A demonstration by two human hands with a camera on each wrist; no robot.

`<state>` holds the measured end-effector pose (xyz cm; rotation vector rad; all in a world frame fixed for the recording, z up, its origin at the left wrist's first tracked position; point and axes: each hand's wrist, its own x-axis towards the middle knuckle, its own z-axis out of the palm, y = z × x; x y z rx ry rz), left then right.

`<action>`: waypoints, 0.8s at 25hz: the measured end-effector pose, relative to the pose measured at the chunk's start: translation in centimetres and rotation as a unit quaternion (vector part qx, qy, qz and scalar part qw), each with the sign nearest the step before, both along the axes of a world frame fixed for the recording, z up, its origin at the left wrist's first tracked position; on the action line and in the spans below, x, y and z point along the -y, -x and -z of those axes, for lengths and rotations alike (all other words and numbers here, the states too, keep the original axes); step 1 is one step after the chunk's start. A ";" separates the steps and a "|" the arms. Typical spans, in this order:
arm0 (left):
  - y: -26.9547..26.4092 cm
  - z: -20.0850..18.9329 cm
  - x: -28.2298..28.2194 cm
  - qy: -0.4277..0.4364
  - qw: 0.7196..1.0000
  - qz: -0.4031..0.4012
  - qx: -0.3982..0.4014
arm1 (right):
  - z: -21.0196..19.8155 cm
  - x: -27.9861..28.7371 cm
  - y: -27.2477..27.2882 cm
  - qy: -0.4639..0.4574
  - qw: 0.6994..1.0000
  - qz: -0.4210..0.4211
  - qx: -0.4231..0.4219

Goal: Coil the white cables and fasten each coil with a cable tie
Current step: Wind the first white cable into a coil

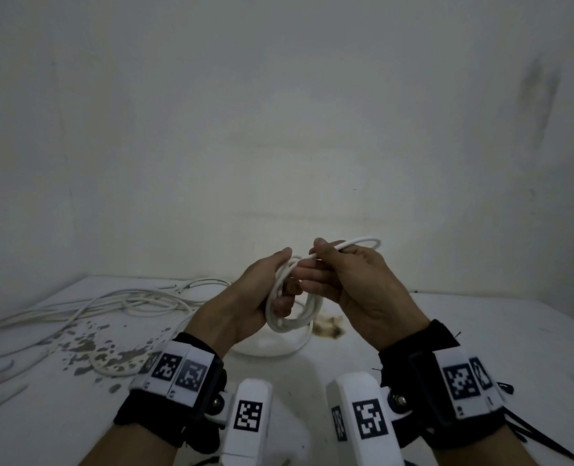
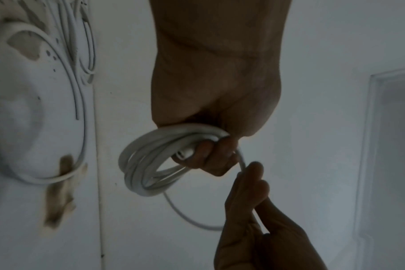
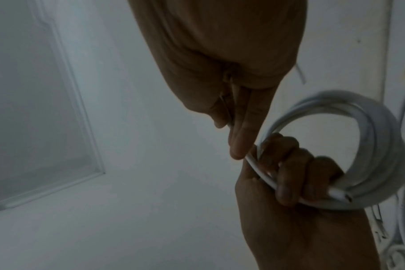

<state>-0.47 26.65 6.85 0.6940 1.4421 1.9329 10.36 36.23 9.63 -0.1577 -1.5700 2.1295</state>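
My left hand (image 1: 272, 290) grips a coil of white cable (image 1: 294, 317) above the white table (image 1: 413, 338), fingers curled round the bundled turns. In the left wrist view the coil (image 2: 146, 164) hangs below the curled fingers, with a connector end (image 2: 185, 154) under a fingertip. My right hand (image 1: 332, 264) pinches the loose strand of the same cable (image 1: 356, 243) between thumb and fingers, just right of the coil. The right wrist view shows that strand (image 3: 254, 162) running from my right fingers into the left hand, and the coil (image 3: 370, 146) beyond.
Several loose white cables (image 1: 127, 301) sprawl across the table's left side, over dark paint-like stains (image 1: 87, 344). One cable loop (image 1: 278, 351) lies on the table below my hands, beside a brown stain (image 1: 329, 329). Black cable ties (image 1: 541, 442) stick out near my right wrist. A white wall stands behind.
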 end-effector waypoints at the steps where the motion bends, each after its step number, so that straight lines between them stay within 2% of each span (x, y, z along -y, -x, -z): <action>1: 0.1 0.0 0.0 0.004 1.000 0.002 0.006 | 0.0 -0.4 0.0 -0.007 1.000 0.017 -0.005; 5: -0.8 0.2 -0.3 0.073 0.996 0.004 -0.050 | 0.2 -0.6 0.0 -0.068 0.995 0.076 -0.023; 8: -1.5 0.1 -0.4 0.092 0.993 0.016 -0.076 | 0.3 -1.0 0.0 -0.084 0.991 0.101 -0.024; 10: -1.7 -0.1 -0.2 0.108 0.990 0.011 -0.091 | 0.3 -1.6 -0.2 -0.100 0.990 0.097 0.003; 12: -1.5 -0.2 0.3 0.114 0.989 -0.007 -0.098 | 0.3 -2.4 -0.6 -0.148 0.983 0.087 0.068; 14: -0.7 -0.2 0.8 0.089 0.992 -0.030 -0.081 | 0.3 -3.6 -0.9 -0.217 0.961 0.121 0.122; 17: 0.6 -0.6 1.6 0.002 0.999 -0.036 -0.018 | 0.9 -5.8 -1.1 -0.325 0.907 0.232 0.135; 18: 0.8 -0.8 1.9 -0.022 0.999 -0.033 -0.003 | 1.0 -6.2 -1.1 -0.350 0.897 0.224 0.149; 20: 0.9 -1.0 2.3 -0.054 0.998 -0.020 0.016 | 1.5 -6.5 -0.9 -0.379 0.894 0.142 0.194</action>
